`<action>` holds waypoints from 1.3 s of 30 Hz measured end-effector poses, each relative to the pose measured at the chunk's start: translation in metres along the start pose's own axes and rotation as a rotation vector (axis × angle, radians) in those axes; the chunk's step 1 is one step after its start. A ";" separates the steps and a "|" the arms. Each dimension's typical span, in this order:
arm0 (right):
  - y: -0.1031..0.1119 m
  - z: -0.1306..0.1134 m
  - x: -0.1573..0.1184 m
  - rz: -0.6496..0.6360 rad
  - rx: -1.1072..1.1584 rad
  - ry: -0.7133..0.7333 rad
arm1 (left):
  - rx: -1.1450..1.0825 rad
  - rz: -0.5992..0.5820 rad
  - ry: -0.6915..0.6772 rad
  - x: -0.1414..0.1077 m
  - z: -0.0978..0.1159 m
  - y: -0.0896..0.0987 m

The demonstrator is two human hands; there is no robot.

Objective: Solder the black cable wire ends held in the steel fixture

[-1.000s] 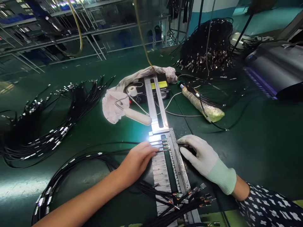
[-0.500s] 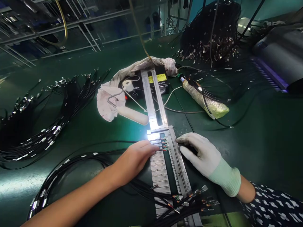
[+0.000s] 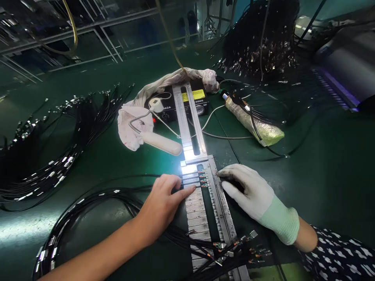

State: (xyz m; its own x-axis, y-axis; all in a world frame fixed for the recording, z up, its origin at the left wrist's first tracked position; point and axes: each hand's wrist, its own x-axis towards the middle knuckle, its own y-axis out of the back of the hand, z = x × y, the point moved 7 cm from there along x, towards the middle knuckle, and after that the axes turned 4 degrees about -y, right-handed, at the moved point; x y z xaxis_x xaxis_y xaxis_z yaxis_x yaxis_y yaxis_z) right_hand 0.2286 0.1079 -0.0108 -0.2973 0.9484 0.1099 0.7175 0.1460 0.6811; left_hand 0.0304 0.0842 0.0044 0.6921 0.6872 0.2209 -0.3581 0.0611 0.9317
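My bare left hand [image 3: 162, 208] lies over black cables [image 3: 164, 176] at a slotted metal jig [image 3: 197, 214]. Its thumb stretches along the lowest cable and touches it; the index finger is bent and apart from the thumb. Several cables lie side by side across the jig, their stripped coloured wires [image 3: 204, 178] pointing right, at the raised rail [image 3: 224, 216]. My right hand [image 3: 252, 191], in a white glove with a green cuff, rests its fingertips against that rail's right side. Its thumb and fingers are apart, with nothing between them. The left hand's lower fingers are hidden.
A white-handled lamp [image 3: 162, 143] shines on the jig. Behind stands a black control box [image 3: 166, 113] with cloth [image 3: 164, 84] around it. A wrapped roll [image 3: 254, 123] lies right. Cable bundles lie left [image 3: 88, 121], front [image 3: 231, 251] and far right [image 3: 260, 43].
My left index finger has drawn back left from the thumb, opening the earlier pinch, while the thumb stays at the lowest cable. My right hand has hardly moved.
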 end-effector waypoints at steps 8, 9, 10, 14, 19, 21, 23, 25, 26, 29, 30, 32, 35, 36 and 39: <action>-0.001 0.001 0.003 0.002 0.027 -0.001 | -0.175 -0.139 0.110 -0.010 0.001 -0.008; -0.001 0.001 0.001 0.002 0.028 0.008 | -0.208 -0.146 0.136 -0.011 0.001 -0.004; -0.001 0.001 -0.002 0.000 0.030 0.020 | -0.258 -0.159 0.161 -0.012 0.001 0.000; -0.002 0.000 -0.011 0.001 0.027 0.059 | -0.453 -0.385 0.223 -0.027 0.013 0.010; -0.003 -0.003 -0.011 0.002 0.035 0.047 | -0.561 -0.451 0.275 -0.037 0.018 0.009; -0.003 -0.003 -0.009 -0.006 0.037 0.040 | -0.587 -0.305 0.308 -0.033 0.010 0.010; -0.003 -0.003 -0.009 -0.011 0.036 0.031 | -0.528 -0.160 0.316 -0.030 0.000 0.010; -0.002 -0.002 -0.009 -0.006 0.035 0.028 | -0.412 -0.093 0.295 -0.027 -0.005 0.008; -0.002 -0.002 -0.009 -0.004 0.036 0.028 | -0.357 -0.085 0.282 -0.025 -0.006 0.005; -0.002 -0.002 -0.009 -0.003 0.036 0.025 | -0.256 -0.082 0.251 -0.020 -0.001 -0.003; -0.002 -0.002 -0.008 -0.005 0.037 0.022 | -0.247 -0.074 0.237 -0.018 0.002 -0.005; -0.002 -0.002 -0.007 -0.002 0.037 0.018 | -0.253 -0.057 0.190 -0.014 0.009 -0.008; -0.001 -0.003 -0.007 -0.005 0.038 0.014 | -0.293 -0.017 0.105 -0.012 0.014 -0.008; -0.001 -0.003 -0.007 -0.011 0.039 0.013 | -0.303 0.002 0.087 -0.012 0.013 -0.006; 0.000 -0.004 -0.007 -0.030 0.036 0.007 | -0.298 0.038 0.074 -0.017 0.003 0.001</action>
State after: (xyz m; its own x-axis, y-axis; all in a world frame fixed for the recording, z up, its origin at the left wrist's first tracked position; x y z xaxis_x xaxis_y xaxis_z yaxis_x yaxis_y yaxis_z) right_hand 0.2279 0.1002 -0.0088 -0.3238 0.9414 0.0950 0.7303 0.1848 0.6577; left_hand 0.0204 0.0705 0.0027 0.6314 0.7430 0.2219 -0.5583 0.2370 0.7951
